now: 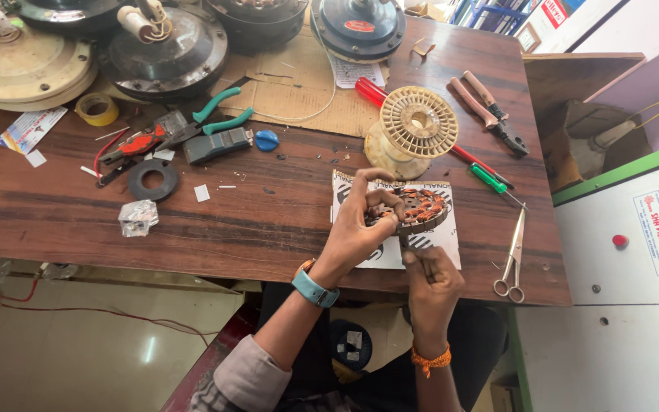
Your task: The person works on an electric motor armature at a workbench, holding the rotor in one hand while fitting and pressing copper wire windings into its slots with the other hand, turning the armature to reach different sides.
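- Stator [419, 207]: round, copper windings, tilted up off a printed sheet [440, 243] at the near table edge.
- Left hand [360, 229]: fingers curled around the stator's left rim, thumb up over the top; closed on it. Teal watch [314, 288] on the wrist.
- Right hand [432, 284]: just below the stator, fingers pinched tight on a thin tool [406, 244] whose tip meets the stator's lower edge; what kind of tool, cannot tell. Orange thread band [430, 358] on the wrist.
- No real containers in view; nearest is an empty cream spool [413, 130], beyond the left hand's fingertips, apart from the stator.
- Red-handled screwdriver [413, 122] runs under the spool; green screwdriver [497, 186] just right of the stator.
- Scissors [512, 259] right of the right hand, near it, not touching.
- Pliers [486, 111] farther out, up right.
- Left of the left hand, well apart: green-handled cutters [219, 114], blue cap [266, 140], black ring [153, 180], foil wad [138, 217], yellow tape roll [97, 108].
- Far edge: dark fan motor housings [165, 53], one [358, 27] straight beyond the spool, on cardboard [299, 91].
- White machine panel [627, 236] with coloured buttons right of the table [78, 214].
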The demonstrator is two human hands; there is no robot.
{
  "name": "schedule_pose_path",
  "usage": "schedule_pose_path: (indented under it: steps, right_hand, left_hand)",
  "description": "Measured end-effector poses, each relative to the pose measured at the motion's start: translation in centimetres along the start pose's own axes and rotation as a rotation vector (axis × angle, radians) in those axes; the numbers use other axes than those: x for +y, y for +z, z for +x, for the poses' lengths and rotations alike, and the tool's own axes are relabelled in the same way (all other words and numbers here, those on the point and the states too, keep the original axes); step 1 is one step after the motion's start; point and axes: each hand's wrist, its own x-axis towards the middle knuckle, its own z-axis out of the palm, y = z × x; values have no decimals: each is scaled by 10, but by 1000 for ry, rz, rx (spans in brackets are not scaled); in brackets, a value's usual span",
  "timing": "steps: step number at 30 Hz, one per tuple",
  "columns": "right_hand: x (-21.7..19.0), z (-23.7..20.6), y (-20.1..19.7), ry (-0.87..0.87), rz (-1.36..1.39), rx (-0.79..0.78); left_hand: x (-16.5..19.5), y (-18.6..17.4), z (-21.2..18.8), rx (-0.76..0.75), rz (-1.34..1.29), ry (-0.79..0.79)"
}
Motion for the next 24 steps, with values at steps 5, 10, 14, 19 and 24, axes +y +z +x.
schedule_pose_path:
  steps: [5, 10, 14, 19, 24]
  right_hand:
    - [10, -1, -16, 45, -52, 76]
    - [0, 27, -40, -115, -231, 116]
    - [-19, 46, -47, -284, -331, 36]
    - [-37, 71, -38, -419, -322, -86]
    - [-42, 83, -35, -457, -346, -165]
  left_hand:
    - [2, 15, -10, 91, 758, 455]
    - [-3, 28, -9, 166, 908, 487]
    - [-8, 28, -6, 166, 842, 510]
    - [-12, 26, -8, 159, 823, 507]
    - [-16, 23, -8, 160, 764, 498]
